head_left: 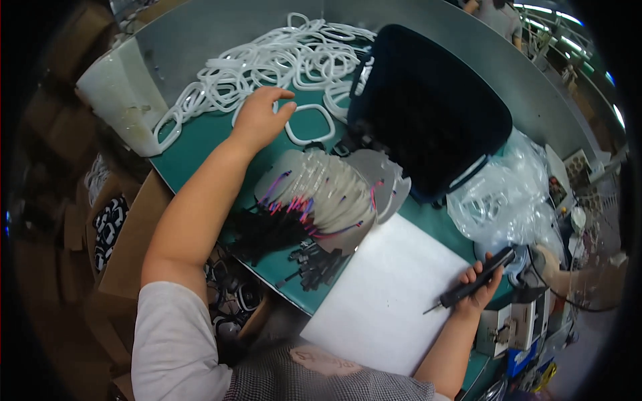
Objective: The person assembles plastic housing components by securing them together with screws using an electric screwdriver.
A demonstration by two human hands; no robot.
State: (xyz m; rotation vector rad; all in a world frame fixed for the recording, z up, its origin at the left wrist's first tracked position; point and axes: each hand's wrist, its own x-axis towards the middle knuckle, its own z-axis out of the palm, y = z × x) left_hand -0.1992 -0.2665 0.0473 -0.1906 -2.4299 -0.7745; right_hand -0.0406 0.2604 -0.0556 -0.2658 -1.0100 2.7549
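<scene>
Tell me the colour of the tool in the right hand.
Black, with a thin metal tip: the tool in the right hand, seen in the head view.

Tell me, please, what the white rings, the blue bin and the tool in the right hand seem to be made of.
White rings: probably soft plastic or rubber; matte, milky, lying in loose bent loops under the left hand.
Blue bin: likely hard plastic; smooth dark walls with a dull sheen.
Tool in the right hand: black plastic-looking body, thin tip that looks metal, too small to be sure.

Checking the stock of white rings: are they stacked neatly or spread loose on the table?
Spread loose. The white rings lie tangled in an overlapping heap across the green table; the left hand rests on one.
</scene>
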